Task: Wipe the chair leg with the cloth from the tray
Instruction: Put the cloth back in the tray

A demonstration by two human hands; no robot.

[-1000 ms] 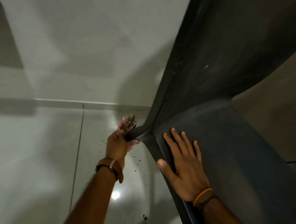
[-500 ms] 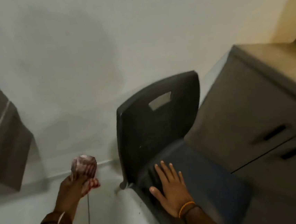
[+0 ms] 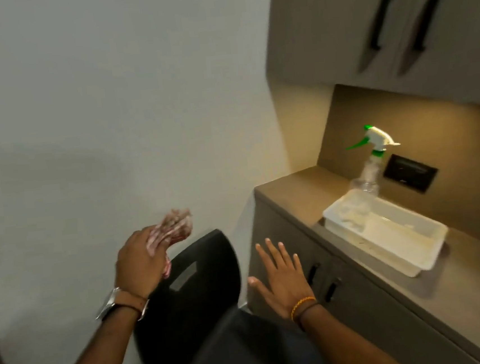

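Note:
My left hand [image 3: 139, 262] is raised in front of the wall, closed around a crumpled pink-and-white cloth [image 3: 172, 226] that sticks out above the fingers. A dark plastic chair [image 3: 206, 302] with a cut-out handle in its backrest stands below both hands; its legs are hidden. My right hand [image 3: 280, 277] hovers flat with fingers spread, above the chair seat and in front of the cabinet. A white tray [image 3: 416, 264] sits on the counter to the right.
A clear spray bottle [image 3: 372, 157] with a green and white trigger stands behind the tray. The brown counter [image 3: 298, 193] tops a lower cabinet [image 3: 362, 311] with dark handles. Upper cabinets [image 3: 335, 26] hang above. A pale wall [image 3: 108, 106] fills the left side.
The view has swung up from the floor and chair leg to the counter. My left hand lifted the cloth away from the leg, and my right hand came off the chair seat.

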